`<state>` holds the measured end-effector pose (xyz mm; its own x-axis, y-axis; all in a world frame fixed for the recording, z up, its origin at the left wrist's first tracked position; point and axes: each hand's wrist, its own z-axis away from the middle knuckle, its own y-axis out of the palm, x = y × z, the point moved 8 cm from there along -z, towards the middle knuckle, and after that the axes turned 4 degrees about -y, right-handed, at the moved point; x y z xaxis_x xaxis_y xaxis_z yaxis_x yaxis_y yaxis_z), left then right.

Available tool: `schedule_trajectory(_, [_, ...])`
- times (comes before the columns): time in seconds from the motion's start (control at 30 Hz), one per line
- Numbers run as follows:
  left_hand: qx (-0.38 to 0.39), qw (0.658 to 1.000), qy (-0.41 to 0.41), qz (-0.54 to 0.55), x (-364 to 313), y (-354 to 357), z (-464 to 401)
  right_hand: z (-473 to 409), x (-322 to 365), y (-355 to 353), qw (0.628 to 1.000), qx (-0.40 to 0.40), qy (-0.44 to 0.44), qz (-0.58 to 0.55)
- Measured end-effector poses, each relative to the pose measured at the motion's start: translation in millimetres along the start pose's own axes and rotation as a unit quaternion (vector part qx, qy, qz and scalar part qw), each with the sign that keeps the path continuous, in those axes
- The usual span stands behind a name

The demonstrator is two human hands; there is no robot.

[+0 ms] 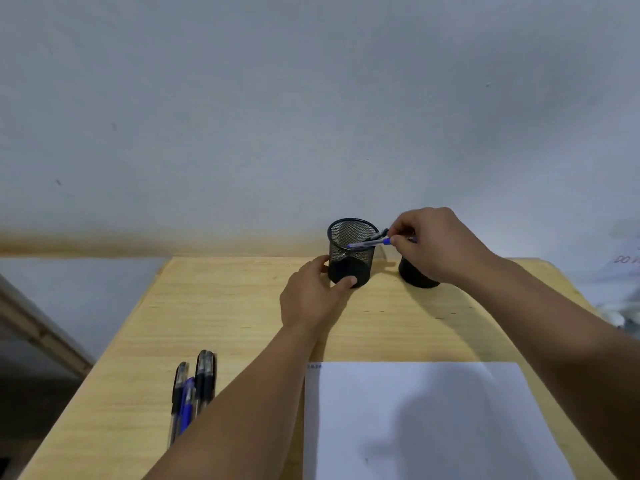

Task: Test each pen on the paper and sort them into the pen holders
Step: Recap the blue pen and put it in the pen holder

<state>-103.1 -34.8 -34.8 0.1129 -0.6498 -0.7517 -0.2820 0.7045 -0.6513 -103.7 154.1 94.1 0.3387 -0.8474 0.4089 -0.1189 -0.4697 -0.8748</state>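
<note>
Pen [369, 242] pinched in R hand [434, 245], tip poked into L holder [350, 252], likely for dropping in. L hand [313, 296] curled round holder base, prob. to steady it. R holder [417, 273] just beside, mostly hidden. Untested pens [192, 389] near paper [433, 420].

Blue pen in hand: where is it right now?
Head view: the blue pen is pinched by the right hand, its tip inside the left holder at the table's far edge; the left hand steadies that holder.
</note>
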Motion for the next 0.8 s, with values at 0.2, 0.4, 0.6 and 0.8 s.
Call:
schedule_trajectory(0.2, [-0.016, 1.0, -0.011, 0.001, 1, -2, -1, -27, 4, 24, 0.999, 0.023, -0.011, 0.024])
schedule_trajectory(0.4, [-0.019, 1.0, -0.005, -0.007, 0, -1, -3, -39, 9, 36, 0.998, 0.039, -0.025, 0.043])
schedule_trajectory(0.6, [-0.011, 1.0, -0.004, -0.004, -1, -2, 0, -32, 12, 35, 0.997, 0.013, -0.057, 0.06])
schedule_trajectory(0.8, [0.032, 0.999, -0.004, 0.01, -1, -2, 3, -2, 12, 1, 0.99, -0.108, -0.059, 0.061])
